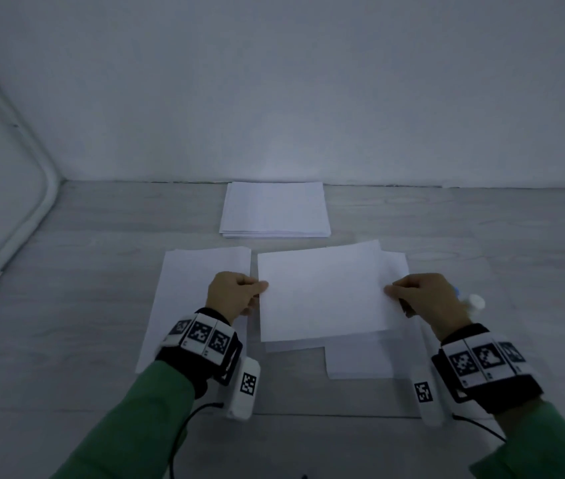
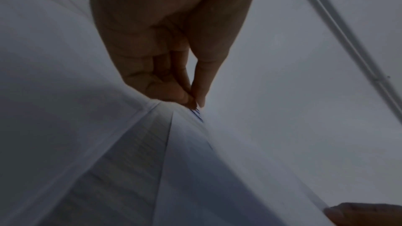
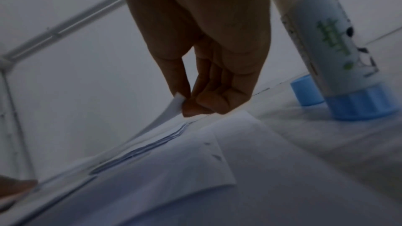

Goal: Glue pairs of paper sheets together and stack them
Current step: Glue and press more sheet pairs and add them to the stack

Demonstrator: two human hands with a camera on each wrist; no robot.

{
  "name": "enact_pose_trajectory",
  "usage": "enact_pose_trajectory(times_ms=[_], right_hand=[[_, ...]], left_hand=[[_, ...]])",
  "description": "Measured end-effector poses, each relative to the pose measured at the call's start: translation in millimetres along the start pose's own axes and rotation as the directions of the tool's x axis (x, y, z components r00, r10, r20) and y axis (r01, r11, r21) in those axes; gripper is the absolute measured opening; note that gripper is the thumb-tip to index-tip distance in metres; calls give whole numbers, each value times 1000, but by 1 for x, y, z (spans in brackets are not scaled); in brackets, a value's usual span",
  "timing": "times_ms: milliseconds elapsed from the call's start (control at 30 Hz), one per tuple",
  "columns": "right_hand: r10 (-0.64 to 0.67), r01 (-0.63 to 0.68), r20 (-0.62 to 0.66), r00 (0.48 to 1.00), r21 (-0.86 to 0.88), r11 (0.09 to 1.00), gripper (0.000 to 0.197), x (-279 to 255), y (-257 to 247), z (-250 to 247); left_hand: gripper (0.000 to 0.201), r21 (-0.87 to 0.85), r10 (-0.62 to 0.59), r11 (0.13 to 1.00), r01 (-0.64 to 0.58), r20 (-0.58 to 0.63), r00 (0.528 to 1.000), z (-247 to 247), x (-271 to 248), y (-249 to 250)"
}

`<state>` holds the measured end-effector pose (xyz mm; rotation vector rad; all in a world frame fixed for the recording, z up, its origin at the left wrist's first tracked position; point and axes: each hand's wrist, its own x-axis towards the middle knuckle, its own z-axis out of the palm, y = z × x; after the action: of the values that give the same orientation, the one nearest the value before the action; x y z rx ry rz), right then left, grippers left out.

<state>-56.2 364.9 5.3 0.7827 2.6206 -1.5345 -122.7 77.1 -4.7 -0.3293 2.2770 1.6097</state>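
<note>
Held between both hands: a white rectangular paper sheet (image 1: 322, 292), lifted slightly askew above other loose white sheets (image 1: 360, 361) lying on the grey wood-grain tabletop (image 1: 66, 305). Left hand (image 1: 234, 297) pinching the sheet's left edge, thumb on top, fingers curled beneath, knuckles up, wrist straight behind in a black strap with white coded marker blocks. Right hand (image 1: 422, 299) mirroring it at the right edge, thumb tip pressed onto the paper, fingers tucked under; seen from the right wrist, thumb and forefinger nipping a bent-up corner of the sheet. Both forearms in green sleeves (image 1: 142, 420), reaching forward roughly parallel.

To the left, just beside the held sheet: a separate white sheet (image 1: 198, 292) flat on the table, partly under the left hand. Farther back, near the wall: a neat stack of white paper (image 1: 274, 209). Right of the right hand: an uncapped white glue stick with a blue base (image 3: 339, 57) standing upright, its blue cap (image 3: 304, 92) on the table just behind.
</note>
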Motion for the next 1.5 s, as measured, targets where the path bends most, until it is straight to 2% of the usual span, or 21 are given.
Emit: enact_pose_trajectory(times_ms=[133, 333, 633, 967, 1333, 1433, 1500], right_hand=[[-54, 53, -3, 999, -136, 989, 16, -1, 5, 3], [-95, 92, -4, 995, -226, 970, 15, -2, 10, 9], [-117, 100, -26, 993, -356, 929, 20, -2, 11, 13], [-50, 37, -17, 999, -434, 900, 16, -2, 11, 16], [40, -30, 3, 999, -606, 795, 17, 0, 6, 19], [-76, 78, 32, 997, -665, 743, 33, -6, 5, 23], [-231, 225, 92, 969, -716, 660, 53, -11, 2, 27]], left_hand=[[17, 107, 57, 993, -55, -14, 998, -1, 7, -7], [19, 279, 156, 950, -144, -21, 988, -2, 8, -14], [23, 332, 183, 926, -178, 17, 983, -1, 11, -18], [26, 399, 182, 900, -176, 24, 983, 3, 15, -24], [24, 516, 158, 840, -169, 65, 985, 4, 15, -19], [31, 565, 161, 807, -174, 73, 984, 2, 9, -9], [48, 674, 236, 698, -240, 101, 967, 4, 3, 2]])
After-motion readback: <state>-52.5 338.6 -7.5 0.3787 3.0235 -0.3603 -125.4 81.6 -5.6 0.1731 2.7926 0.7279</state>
